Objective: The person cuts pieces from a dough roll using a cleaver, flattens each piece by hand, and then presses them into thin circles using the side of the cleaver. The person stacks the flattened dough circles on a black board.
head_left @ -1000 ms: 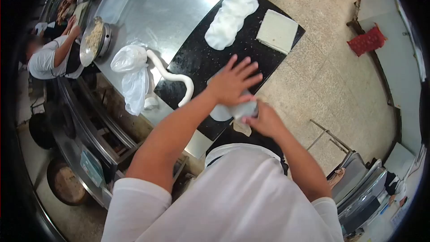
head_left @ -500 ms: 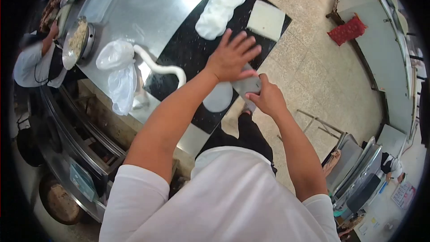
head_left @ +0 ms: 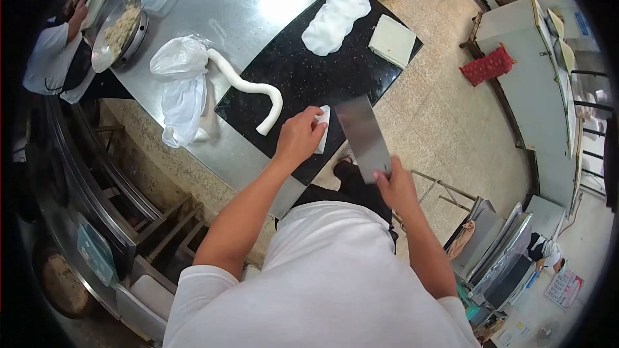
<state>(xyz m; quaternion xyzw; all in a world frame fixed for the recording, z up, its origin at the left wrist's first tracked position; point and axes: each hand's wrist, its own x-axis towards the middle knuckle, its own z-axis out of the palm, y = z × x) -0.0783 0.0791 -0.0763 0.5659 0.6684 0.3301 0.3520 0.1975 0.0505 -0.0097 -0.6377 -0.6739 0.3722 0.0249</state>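
My right hand grips a broad cleaver, its blade held over the near edge of the black board. My left hand has its fingers closed on a thin white dough wrapper, which looks partly lifted or folded at the board's near side. A long dough rope curves from a clear plastic bag onto the board, left of my left hand. Farther back lies a heap of overlapping white dough wrappers. Beside it is a square white stack or block.
A bowl of crumbly filling stands on the steel table near another person. A red mesh sack leans by the cabinet at right. Metal trays stand at lower right.
My left hand has come off the cleaver blade and taken hold of the flat round wrapper, raising part of it. The cleaver has swung away to the right in my right hand.
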